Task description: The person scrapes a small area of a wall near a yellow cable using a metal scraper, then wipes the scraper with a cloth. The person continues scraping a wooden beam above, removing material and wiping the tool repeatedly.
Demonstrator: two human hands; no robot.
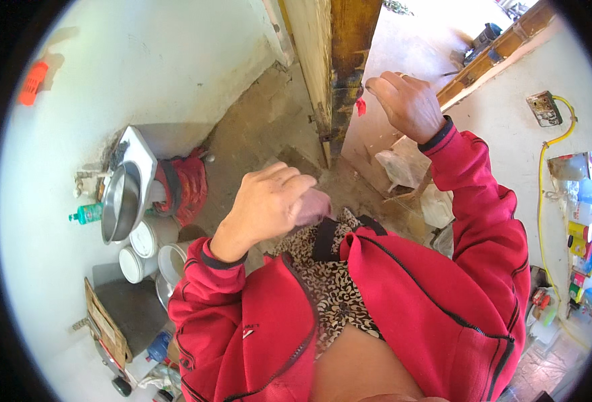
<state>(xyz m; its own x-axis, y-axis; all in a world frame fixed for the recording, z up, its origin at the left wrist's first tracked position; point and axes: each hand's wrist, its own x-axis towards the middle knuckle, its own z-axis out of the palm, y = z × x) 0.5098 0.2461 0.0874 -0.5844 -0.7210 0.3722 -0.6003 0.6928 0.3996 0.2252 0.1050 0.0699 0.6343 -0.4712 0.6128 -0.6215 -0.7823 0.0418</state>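
Note:
My left hand [270, 203] is in front of my body with its fingers curled. A blurred pinkish patch shows below its fingers, and I cannot make out whether it is cloth or part of the hand. Farther forward, my right hand [409, 103] is raised with bent fingers beside the edge of a worn wooden door [348, 65]. Close to its fingertips a small red scrap [360, 105] hangs at the door edge. Whether the fingers grip anything there is hidden. Both arms wear the sleeves of an unzipped red jacket [426, 281] over a patterned garment [336, 281].
Left along the wall are a sink [142, 145] with a metal bowl [121, 203], a green bottle [87, 214] and lidded white buckets [145, 238]. Plastic bags [401, 166] lie by the doorway. A yellow cable [541, 201] runs from a wall outlet [544, 108] on the right.

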